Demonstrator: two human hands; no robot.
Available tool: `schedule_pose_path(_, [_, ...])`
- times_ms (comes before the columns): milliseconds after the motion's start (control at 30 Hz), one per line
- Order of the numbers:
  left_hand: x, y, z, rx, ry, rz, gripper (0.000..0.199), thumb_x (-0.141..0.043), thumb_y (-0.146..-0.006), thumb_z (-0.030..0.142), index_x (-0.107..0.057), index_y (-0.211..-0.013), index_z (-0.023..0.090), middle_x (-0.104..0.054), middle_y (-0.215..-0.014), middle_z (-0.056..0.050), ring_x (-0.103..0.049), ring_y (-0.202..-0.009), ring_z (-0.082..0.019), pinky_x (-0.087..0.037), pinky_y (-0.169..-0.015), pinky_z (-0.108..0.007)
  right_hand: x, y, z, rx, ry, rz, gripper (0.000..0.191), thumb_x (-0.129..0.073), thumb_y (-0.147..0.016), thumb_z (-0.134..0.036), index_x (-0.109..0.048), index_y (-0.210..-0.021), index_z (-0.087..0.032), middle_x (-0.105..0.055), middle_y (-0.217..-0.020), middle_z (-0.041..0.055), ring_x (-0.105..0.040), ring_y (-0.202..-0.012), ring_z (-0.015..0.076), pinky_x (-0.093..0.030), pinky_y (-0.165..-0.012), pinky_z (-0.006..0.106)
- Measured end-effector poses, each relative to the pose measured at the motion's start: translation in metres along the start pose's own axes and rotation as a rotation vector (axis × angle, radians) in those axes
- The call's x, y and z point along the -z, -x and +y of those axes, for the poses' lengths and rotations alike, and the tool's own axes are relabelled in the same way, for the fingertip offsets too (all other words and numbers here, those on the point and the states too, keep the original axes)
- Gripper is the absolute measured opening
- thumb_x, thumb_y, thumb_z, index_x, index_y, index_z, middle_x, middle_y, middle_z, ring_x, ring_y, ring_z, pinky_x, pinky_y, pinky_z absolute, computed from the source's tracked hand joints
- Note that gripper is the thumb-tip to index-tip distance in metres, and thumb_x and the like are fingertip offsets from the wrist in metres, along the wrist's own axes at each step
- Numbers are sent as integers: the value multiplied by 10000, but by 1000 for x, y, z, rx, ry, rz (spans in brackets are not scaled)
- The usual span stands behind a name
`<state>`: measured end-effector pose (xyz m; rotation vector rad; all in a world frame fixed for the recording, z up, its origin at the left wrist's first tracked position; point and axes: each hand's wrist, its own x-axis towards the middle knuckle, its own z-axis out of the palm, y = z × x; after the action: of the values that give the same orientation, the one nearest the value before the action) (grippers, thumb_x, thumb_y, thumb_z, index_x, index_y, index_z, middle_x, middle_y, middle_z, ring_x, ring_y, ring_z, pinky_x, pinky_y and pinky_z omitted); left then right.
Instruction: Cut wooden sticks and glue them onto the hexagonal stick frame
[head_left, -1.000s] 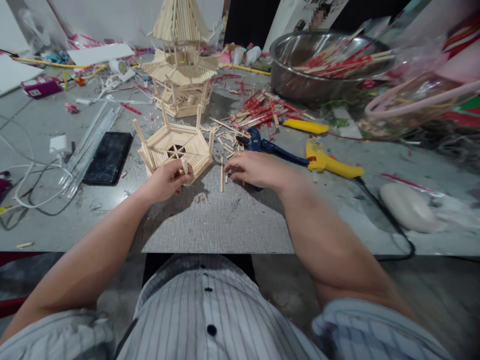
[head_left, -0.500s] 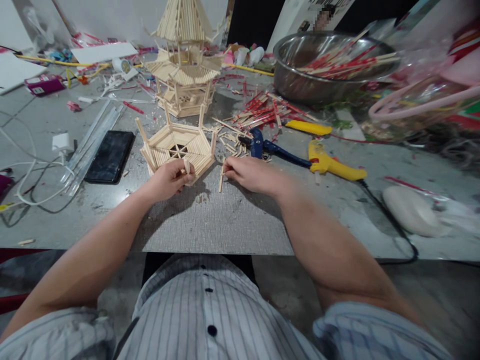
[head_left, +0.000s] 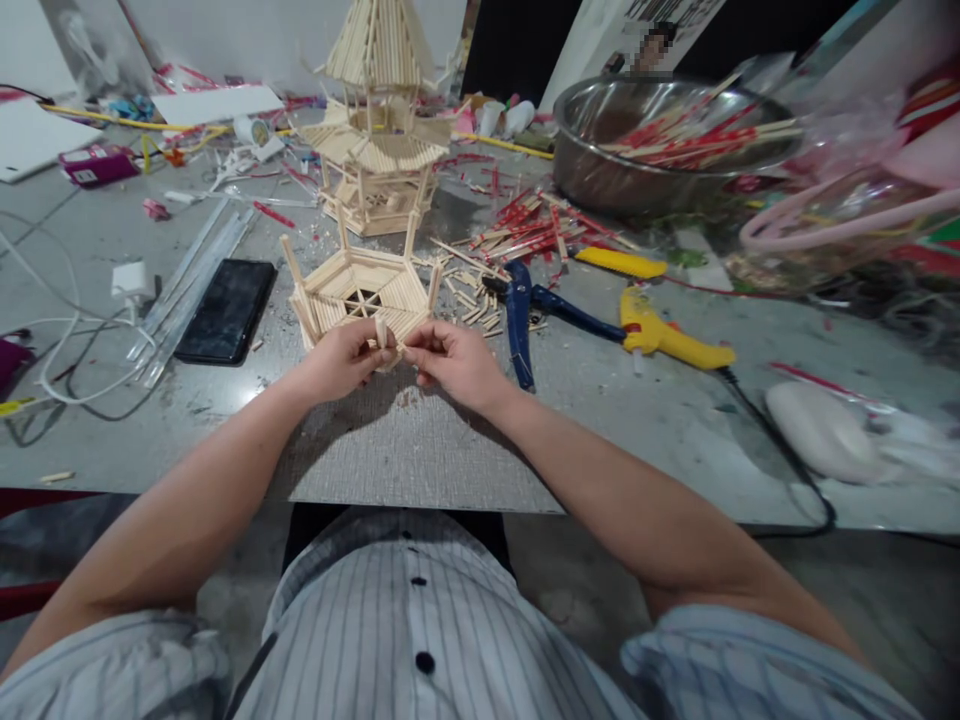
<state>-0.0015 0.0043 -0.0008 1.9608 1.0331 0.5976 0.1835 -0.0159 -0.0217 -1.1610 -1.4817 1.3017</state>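
Observation:
A six-sided base of wooden sticks (head_left: 397,294) with upright posts at its corners lies on the table in front of me. My left hand (head_left: 351,358) is closed round a short wooden post (head_left: 381,332) at the near corner of the base. Close beside it, my right hand (head_left: 448,362) is pinched at the near right edge of the base; the stick it carried is now mostly hidden by the fingers. Behind the base stands a tiered stick pagoda (head_left: 390,150).
Right of the base lie cut stick pieces (head_left: 469,290), blue cutters (head_left: 519,320), a yellow knife (head_left: 621,263) and a yellow glue gun (head_left: 667,335) with its cord. A steel bowl (head_left: 600,180) stands behind. A black phone (head_left: 226,312) lies to the left.
My right hand has moved left with its stick, from beside the blue cutters to the base, close to my left hand. My left hand stays at the post. The view has shifted slightly.

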Motion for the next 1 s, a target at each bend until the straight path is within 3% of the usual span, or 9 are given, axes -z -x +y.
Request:
schedule_pose_path(300, [-2,1,3,61,30,36,43,-545,-834,201,-535,-819,162,-472,-557,53,-460,-421,-40,-375,-406,-136,0,-1,2,30,-13,1,158,-663,-747,-309,-621,-816,-174,-605,-653,-40,-526,-455,51,-449,-444,190])
schedule_pose_path(533, [-6,-1,-3,81,155,102,131,-600,-790,194,-487,-854,173,-546,-635,38,-498,-438,-49,-420,-397,-148,0,-1,2,27,-62,-6,195,-687,-712,-331,-627,-800,-169,-606,-646,-39,-525,-445,51,-454,-434,189])
schedule_pose_path(1000, [0,0,-5,44,165,68,113,-619,-772,201,-531,-827,158,-591,-706,9,-525,-476,-53,-468,-455,-182,-1,-2,2,21,-71,-23,204,-678,-719,-357,-631,-793,-172,-617,-647,-33,-527,-434,55,-451,-413,193])
